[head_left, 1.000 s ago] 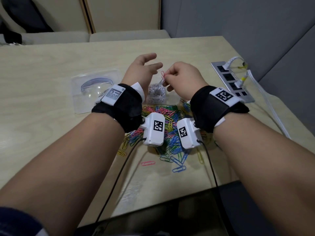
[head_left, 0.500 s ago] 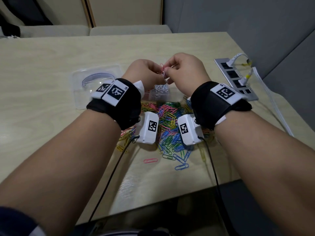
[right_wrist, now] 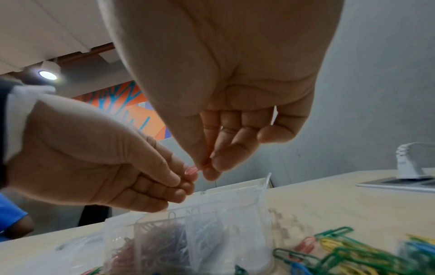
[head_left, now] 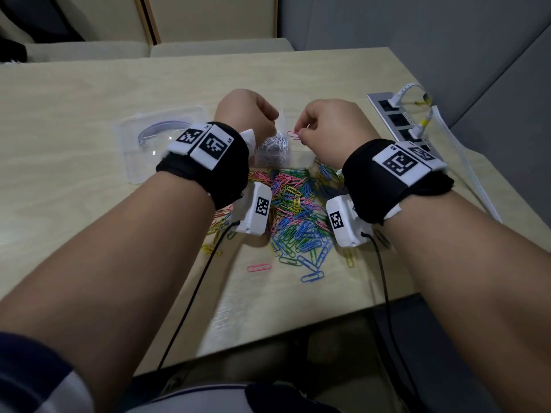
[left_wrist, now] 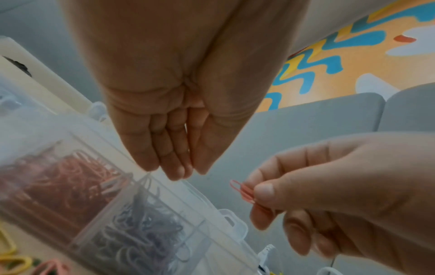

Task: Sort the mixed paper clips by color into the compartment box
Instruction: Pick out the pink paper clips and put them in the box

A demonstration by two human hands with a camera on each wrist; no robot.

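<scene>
I am pinching a thin pink wire paper clip between my right hand thumb and forefinger above the clear plastic compartment box, probably to drop it with the pinks; my left hand is hovering alongside, fingers nearly straight, holding nothing.

the table is pale wood-grain laminate, smooth and matt. the compartment box is clear, slightly cloudy plastic, glossy, as is the lid at the left. the heap of paper clips looks plastic-coated, smooth and shiny. the wristbands are black matt cloth carrying white hard-plastic housings.
</scene>
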